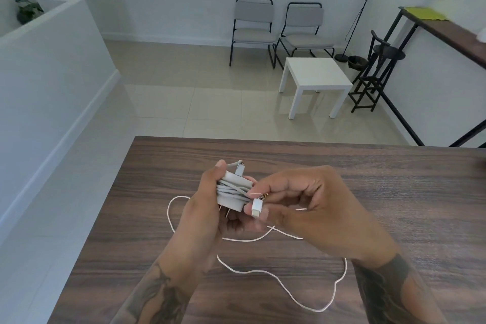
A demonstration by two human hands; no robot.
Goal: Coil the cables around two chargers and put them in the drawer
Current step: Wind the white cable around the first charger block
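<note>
My left hand [203, 202] grips a white charger [231, 204] above the dark wooden table [394, 192]. Its prongs point down and its white cable is wound around it in several turns. My right hand [302, 205] pinches that cable's free end, a white connector [256, 211], just right of the charger. A second thin white cable [286, 289] lies loose in wide loops on the table below and behind my hands. The second charger and the drawer are not in view.
The table's far edge [263, 138] and left edge border tiled floor. Beyond stand a small white side table [315, 79], two grey chairs [278, 29], a black stool [378, 71] and a dark desk [447, 29] at right.
</note>
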